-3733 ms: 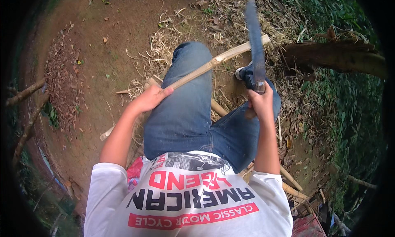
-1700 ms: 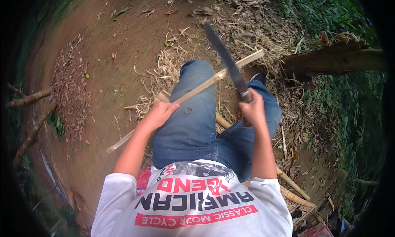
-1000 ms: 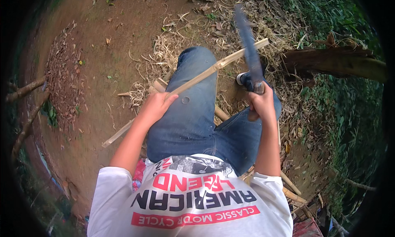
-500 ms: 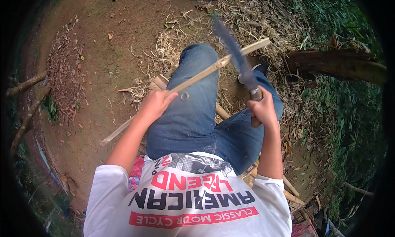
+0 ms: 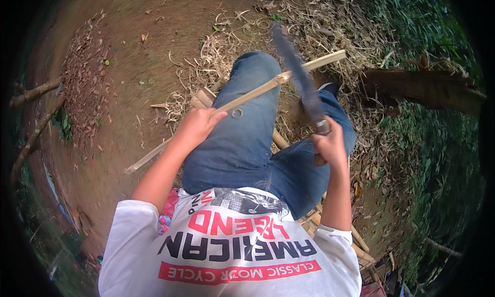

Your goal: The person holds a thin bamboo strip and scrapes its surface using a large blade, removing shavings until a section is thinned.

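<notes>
A long, pale bamboo strip (image 5: 250, 94) slants over my left thigh, its far end up to the right and its near end past my forearm. My left hand (image 5: 198, 126) is closed around it near the middle. In my right hand (image 5: 329, 145) is the handle of a machete (image 5: 298, 72), whose dark, motion-blurred blade points up and away. The blade crosses the strip beyond its node; whether they touch I cannot tell. A small curled shaving (image 5: 236, 113) lies on my jeans beside the strip.
Curled shavings (image 5: 219, 54) and dry leaves cover the ground ahead. A thick brown log (image 5: 412, 88) lies at the right. Several bamboo pieces (image 5: 361, 243) are beside and under me. Branches (image 5: 38, 119) stand at the left, green plants (image 5: 443, 157) at the right.
The view has shifted slightly. The machete still crosses the strip near the same place, blurred in both frames. Both hands keep their holds.
</notes>
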Available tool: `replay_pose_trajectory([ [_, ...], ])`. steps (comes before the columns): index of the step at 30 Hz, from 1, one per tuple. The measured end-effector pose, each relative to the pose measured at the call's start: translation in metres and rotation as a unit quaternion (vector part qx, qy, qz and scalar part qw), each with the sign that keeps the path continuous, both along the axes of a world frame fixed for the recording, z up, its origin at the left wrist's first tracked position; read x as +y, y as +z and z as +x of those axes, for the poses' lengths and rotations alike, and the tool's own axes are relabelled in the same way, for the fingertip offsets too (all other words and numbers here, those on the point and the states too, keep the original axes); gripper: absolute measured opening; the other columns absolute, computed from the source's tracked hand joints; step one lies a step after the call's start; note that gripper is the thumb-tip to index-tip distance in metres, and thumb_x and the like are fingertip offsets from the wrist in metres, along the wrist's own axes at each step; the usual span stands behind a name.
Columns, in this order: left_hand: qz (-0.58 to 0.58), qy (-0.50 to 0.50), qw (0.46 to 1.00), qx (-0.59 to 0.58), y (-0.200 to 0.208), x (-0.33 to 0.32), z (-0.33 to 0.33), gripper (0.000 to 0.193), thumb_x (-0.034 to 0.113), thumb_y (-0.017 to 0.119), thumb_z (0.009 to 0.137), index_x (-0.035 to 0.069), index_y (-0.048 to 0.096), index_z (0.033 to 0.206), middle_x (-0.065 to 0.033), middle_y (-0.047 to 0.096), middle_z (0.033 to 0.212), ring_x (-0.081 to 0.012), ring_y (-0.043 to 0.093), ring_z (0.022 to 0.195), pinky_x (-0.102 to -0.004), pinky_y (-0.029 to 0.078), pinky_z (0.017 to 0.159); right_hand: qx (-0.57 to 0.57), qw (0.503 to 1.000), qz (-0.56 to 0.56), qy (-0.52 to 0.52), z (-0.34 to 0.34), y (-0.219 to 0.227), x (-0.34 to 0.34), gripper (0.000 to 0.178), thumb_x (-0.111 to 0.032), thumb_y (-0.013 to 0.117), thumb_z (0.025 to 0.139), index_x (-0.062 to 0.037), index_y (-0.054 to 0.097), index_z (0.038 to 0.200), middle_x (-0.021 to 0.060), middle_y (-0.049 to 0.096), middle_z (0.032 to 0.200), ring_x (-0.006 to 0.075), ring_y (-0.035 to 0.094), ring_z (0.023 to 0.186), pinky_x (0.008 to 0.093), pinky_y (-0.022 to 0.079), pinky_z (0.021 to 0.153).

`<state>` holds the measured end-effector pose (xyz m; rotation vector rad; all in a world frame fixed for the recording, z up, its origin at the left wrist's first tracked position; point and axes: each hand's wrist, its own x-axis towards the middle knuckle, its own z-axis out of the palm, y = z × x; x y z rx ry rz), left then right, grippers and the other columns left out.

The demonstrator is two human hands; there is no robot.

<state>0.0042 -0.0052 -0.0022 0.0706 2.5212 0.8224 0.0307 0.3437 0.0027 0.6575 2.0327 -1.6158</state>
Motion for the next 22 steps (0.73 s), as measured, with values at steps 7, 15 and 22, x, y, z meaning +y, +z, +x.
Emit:
replay_pose_trajectory([
  [7, 0.022, -0.002, 1.0, -0.006, -0.004, -0.002, -0.002, 0.052, 0.045, 0.057, 0.096, -0.004, 0.067, 0.085, -0.0266, 0.06, 0.07, -0.0439, 0.061, 0.07, -0.0454, 0.048, 0.064, 0.088, 0.99, 0.044, 0.103, 0.009, -0.014, -0.01, 0.026, 0.006, 0.06, 0.072, 0.0025, 0.057, 0.098, 0.0036, 0.053, 0.063, 0.0131, 0.05, 0.045, 0.0291, 0.039, 0.04],
  [15, 0.066, 0.017, 0.995, -0.073, -0.002, -0.005, -0.003, 0.053, 0.042, 0.055, 0.099, -0.007, 0.064, 0.084, -0.0189, 0.061, 0.065, -0.0218, 0.059, 0.061, -0.0378, 0.047, 0.062, 0.07, 0.993, 0.095, 0.02, 0.004, -0.034, -0.019, 0.029, 0.004, 0.064, 0.069, 0.0068, 0.057, 0.097, 0.0112, 0.062, 0.073, 0.0196, 0.063, 0.069, 0.0331, 0.05, 0.065],
  [22, 0.098, -0.017, 0.984, -0.147, -0.013, -0.016, -0.018, 0.053, 0.043, 0.054, 0.1, -0.007, 0.066, 0.088, -0.0085, 0.065, 0.069, -0.0133, 0.058, 0.068, -0.0337, 0.049, 0.067, 0.14, 0.979, 0.144, 0.032, -0.022, -0.044, -0.024, 0.032, 0.001, 0.06, 0.075, -0.0042, 0.062, 0.106, 0.0109, 0.069, 0.079, 0.0282, 0.066, 0.068, 0.0345, 0.053, 0.068],
])
